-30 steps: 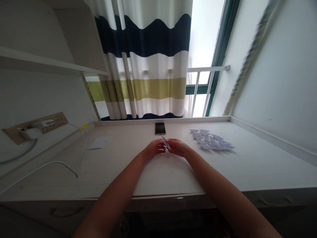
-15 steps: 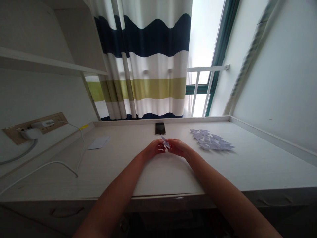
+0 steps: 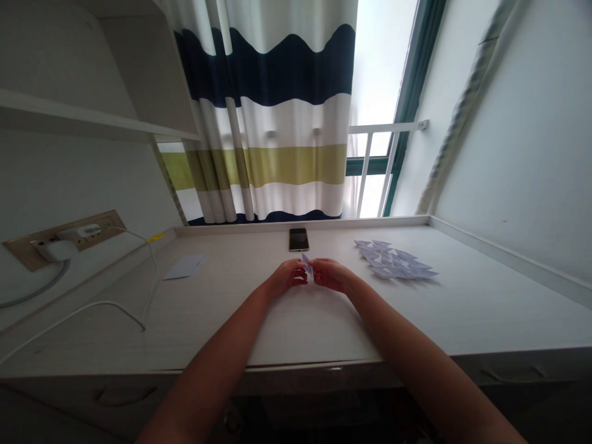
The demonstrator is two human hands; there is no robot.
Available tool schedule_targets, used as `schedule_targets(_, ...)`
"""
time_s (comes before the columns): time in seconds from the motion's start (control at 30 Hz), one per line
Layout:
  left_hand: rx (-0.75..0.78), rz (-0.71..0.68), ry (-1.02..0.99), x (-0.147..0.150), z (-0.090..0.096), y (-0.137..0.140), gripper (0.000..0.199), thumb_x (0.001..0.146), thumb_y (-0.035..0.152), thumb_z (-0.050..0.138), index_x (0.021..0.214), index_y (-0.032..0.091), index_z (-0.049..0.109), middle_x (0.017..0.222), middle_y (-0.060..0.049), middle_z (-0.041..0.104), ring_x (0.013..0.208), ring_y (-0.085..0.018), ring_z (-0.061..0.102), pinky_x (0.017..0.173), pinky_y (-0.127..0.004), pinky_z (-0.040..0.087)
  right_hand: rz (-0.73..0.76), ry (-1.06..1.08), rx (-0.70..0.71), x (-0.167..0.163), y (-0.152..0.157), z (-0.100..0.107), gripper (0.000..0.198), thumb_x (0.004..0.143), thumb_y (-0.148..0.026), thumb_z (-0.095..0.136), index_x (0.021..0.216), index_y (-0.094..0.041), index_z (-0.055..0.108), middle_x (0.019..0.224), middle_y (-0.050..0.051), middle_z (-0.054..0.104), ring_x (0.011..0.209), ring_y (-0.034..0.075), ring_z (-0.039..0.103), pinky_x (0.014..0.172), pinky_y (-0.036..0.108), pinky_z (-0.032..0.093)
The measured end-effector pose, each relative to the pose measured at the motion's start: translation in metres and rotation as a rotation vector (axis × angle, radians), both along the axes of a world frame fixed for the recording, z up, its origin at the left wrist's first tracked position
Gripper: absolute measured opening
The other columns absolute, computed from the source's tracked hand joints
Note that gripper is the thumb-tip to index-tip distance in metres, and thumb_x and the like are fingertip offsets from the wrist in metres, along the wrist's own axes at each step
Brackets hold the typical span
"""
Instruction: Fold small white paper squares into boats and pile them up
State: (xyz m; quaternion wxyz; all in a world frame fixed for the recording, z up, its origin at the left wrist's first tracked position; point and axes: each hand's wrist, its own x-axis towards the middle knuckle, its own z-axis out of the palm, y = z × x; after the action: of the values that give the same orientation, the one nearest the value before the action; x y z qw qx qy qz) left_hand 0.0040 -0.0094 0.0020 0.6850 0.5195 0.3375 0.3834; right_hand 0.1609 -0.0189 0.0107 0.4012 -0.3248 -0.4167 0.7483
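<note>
Both of my hands meet over the middle of the pale desk [image 3: 296, 320]. My left hand [image 3: 287, 277] and my right hand [image 3: 331, 274] pinch a small folded piece of pale lilac paper [image 3: 306, 264] between their fingertips, held just above the desk surface. To the right of my hands lies a pile of several folded lilac paper pieces [image 3: 394, 261]. A dark phone [image 3: 298, 239] lies flat just beyond my hands, near the back edge.
A sheet of white paper [image 3: 184, 266] lies at the left of the desk. A white cable [image 3: 111, 303] runs from plugs in a wall socket strip [image 3: 62, 239]. A striped curtain [image 3: 268, 111] and a window with a white rail stand behind.
My fingers have closed in slightly on the paper piece, which looks a little more folded up. Both arms stay in the same place.
</note>
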Motion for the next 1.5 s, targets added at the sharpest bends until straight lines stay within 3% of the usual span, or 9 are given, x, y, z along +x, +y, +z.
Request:
schedule_targets(0.27, 0.061, -0.037, 0.077, -0.0018, -0.0001, 0.0012, 0.019, 0.066, 0.027, 0.057, 0.076, 0.012, 0.057, 0.069, -0.004, 0.057, 0.061, -0.012, 0.052, 0.060, -0.028, 0.045, 0.002, -0.073, 0.015, 0.0020, 0.0034, -0.0047, 0.012, 0.066, -0.017, 0.066, 0.075, -0.011, 0.060, 0.064, 0.001, 0.056, 0.053, 0.006, 0.051, 0.045, 0.015, 0.041)
schedule_targets(0.43, 0.064, -0.063, 0.078, -0.0024, 0.0016, 0.0006, 0.019, 0.067, 0.026, 0.056, 0.079, 0.012, 0.056, 0.070, -0.004, 0.056, 0.060, -0.011, 0.051, 0.061, -0.028, 0.045, 0.009, 0.017, -0.016, 0.0004, 0.0043, -0.0050, 0.002, 0.071, -0.012, 0.059, 0.073, -0.011, 0.060, 0.062, 0.000, 0.056, 0.051, 0.005, 0.051, 0.042, 0.013, 0.040)
schedule_targets(1.07, 0.051, -0.030, 0.084, -0.0015, 0.0033, -0.0013, 0.019, 0.062, 0.021, 0.058, 0.079, 0.013, 0.057, 0.063, -0.001, 0.053, 0.058, -0.010, 0.051, 0.061, -0.027, 0.044, -0.048, 0.047, -0.032, -0.0014, -0.0002, 0.0007, 0.009, 0.076, -0.013, 0.053, 0.071, -0.011, 0.060, 0.056, 0.000, 0.057, 0.048, 0.005, 0.051, 0.046, 0.014, 0.043)
schedule_targets(1.3, 0.065, -0.052, 0.089, 0.0001, 0.0016, 0.0000, 0.018, 0.062, 0.022, 0.056, 0.078, 0.012, 0.057, 0.063, -0.002, 0.053, 0.057, -0.010, 0.050, 0.059, -0.026, 0.043, -0.048, 0.017, -0.032, -0.0035, 0.0006, -0.0003, 0.004, 0.071, -0.016, 0.058, 0.071, -0.012, 0.059, 0.056, -0.001, 0.057, 0.049, 0.006, 0.052, 0.047, 0.015, 0.043)
schedule_targets(1.4, 0.063, -0.050, 0.086, -0.0001, 0.0003, 0.0012, 0.016, 0.063, 0.021, 0.054, 0.077, 0.012, 0.056, 0.063, -0.001, 0.052, 0.057, -0.010, 0.050, 0.059, -0.026, 0.044, -0.072, -0.036, 0.033, -0.0037, 0.0008, -0.0013, 0.004, 0.067, -0.016, 0.060, 0.067, -0.014, 0.058, 0.056, -0.002, 0.056, 0.050, 0.006, 0.052, 0.047, 0.016, 0.042)
schedule_targets(1.5, 0.053, -0.040, 0.087, -0.0007, 0.0005, 0.0015, 0.016, 0.063, 0.020, 0.053, 0.077, 0.012, 0.055, 0.066, -0.002, 0.053, 0.057, -0.009, 0.050, 0.059, -0.026, 0.044, -0.169, -0.168, 0.191, -0.0051, 0.0013, -0.0021, 0.007, 0.063, -0.015, 0.061, 0.064, -0.015, 0.055, 0.056, -0.002, 0.056, 0.051, 0.007, 0.053, 0.051, 0.019, 0.044)
